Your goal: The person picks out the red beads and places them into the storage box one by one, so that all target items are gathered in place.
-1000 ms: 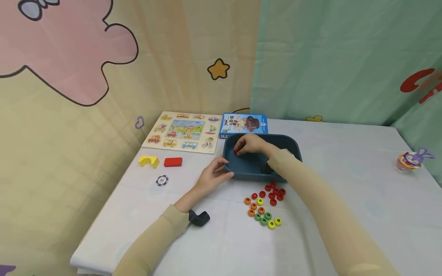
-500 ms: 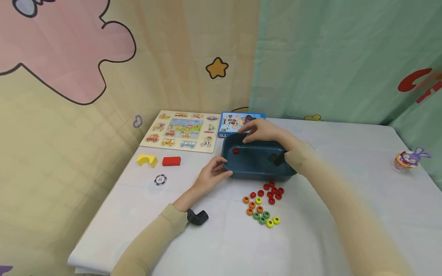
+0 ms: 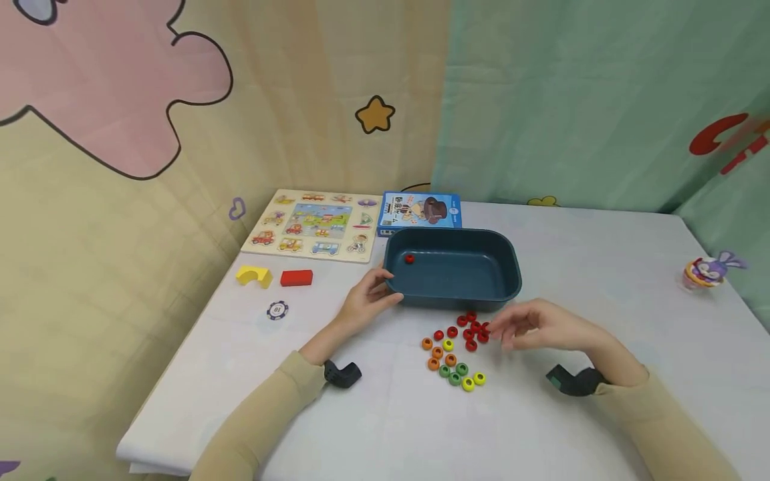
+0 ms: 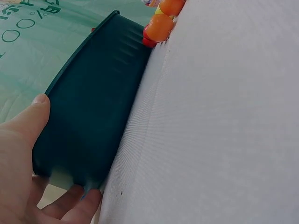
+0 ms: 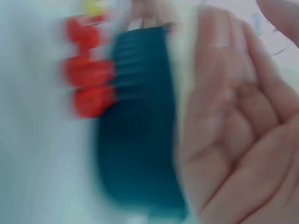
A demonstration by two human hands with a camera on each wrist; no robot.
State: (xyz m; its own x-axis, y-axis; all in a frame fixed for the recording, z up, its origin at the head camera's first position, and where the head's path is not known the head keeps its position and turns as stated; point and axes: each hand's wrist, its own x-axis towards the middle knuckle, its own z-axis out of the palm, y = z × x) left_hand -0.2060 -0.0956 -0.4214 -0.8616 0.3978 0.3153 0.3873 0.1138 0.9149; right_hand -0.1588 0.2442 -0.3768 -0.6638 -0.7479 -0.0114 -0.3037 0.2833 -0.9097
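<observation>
A dark teal plastic bin point(image 3: 451, 298) stands on the white table, with one red bead point(image 3: 410, 258) inside near its left end. My left hand point(image 3: 365, 300) holds the bin's front left corner. In the left wrist view its thumb point(image 4: 41, 105) lies against the wall near the rim, and the fingers bend in at the end. My right hand point(image 3: 544, 326) is just right of the red beads point(image 3: 471, 345), its fingers loosely bent with nothing seen in them. Orange beads point(image 3: 433, 364), green beads point(image 3: 455, 379) and yellow beads point(image 3: 468, 384) lie in front of the bin.
Behind the bin lie a wooden puzzle board point(image 3: 313, 224) and a blue box point(image 3: 419, 210). To the left are a yellow arch block point(image 3: 254, 275), a red block point(image 3: 297, 278) and a poker chip point(image 3: 277, 310). A purple rabbit toy point(image 3: 710, 270) stands far right.
My right hand let go of the red bead inside the bin, rose over the back rim and came forward to the right of the loose beads. My left hand stayed at the corner.
</observation>
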